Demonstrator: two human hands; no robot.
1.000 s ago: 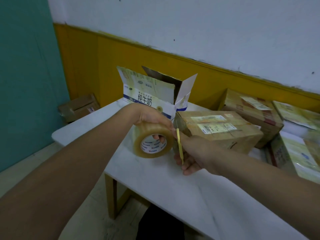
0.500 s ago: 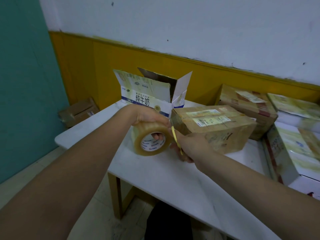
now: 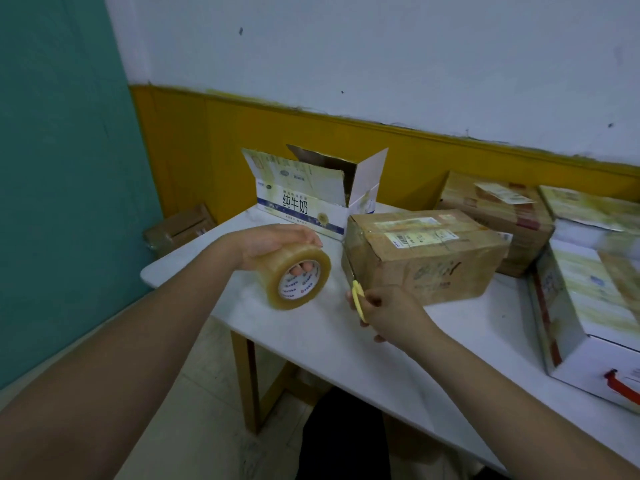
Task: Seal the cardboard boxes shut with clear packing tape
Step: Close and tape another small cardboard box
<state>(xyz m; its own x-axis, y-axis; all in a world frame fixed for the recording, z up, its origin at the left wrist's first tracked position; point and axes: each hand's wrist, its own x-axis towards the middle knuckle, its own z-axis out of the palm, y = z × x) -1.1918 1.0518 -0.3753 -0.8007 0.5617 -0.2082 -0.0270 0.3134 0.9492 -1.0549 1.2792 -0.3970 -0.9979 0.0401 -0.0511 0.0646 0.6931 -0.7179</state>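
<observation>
Tape roll (image 3: 294, 277) and right hand (image 3: 389, 311) have come apart from where they met a moment ago, so the strip looks cut free, though no loose end shows clearly. The left hand (image 3: 273, 244) grips the roll from above, fingers hooked through its white printed core, holding it over the table (image 3: 346, 341) edge. The right hand's fingers are closed on a thin yellow cutter (image 3: 358, 299), just beside the brown box (image 3: 422, 254). That box sits flaps down, its worn cardboard glossy with tape and labels; I'd call it nearly sealed. Behind it the milk carton box (image 3: 304, 199) stands wide open, flaps up, likely next. More taped boxes (image 3: 498, 209) crowd the right, smooth white tabletop beneath.
</observation>
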